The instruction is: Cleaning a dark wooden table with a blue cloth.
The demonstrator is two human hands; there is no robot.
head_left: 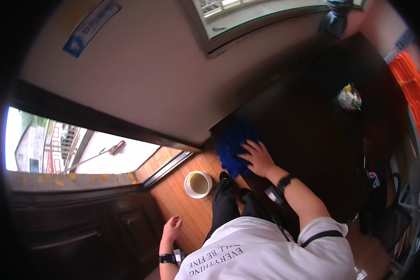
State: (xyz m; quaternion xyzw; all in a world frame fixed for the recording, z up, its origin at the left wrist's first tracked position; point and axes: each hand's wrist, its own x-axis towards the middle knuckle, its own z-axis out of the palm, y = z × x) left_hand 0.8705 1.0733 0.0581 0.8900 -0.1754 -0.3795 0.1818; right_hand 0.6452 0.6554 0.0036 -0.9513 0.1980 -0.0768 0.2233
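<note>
On the near left corner of a dark table (303, 116) lies a bunched blue cloth (233, 147), part of it hanging over the edge. My right hand (258, 158) rests on this cloth with the fingers spread, palm down. A black band circles the right wrist. Low at my left side, over the tiled floor, my left hand (171, 227) hangs with its fingers loosely curled together and nothing visible in them. It wears a wrist strap with a small device. The white bucket (186, 185), holding murky liquid, stands on the floor between my left hand and the cloth.
A clear container of small items (349, 98) sits on the table's far right. Orange plastic pieces (413, 93) line the right side. At left, a dark panelled door (84, 233) adjoins a doorway; a long-handled tool (114, 148) lies outside. A window (261, 18) is above.
</note>
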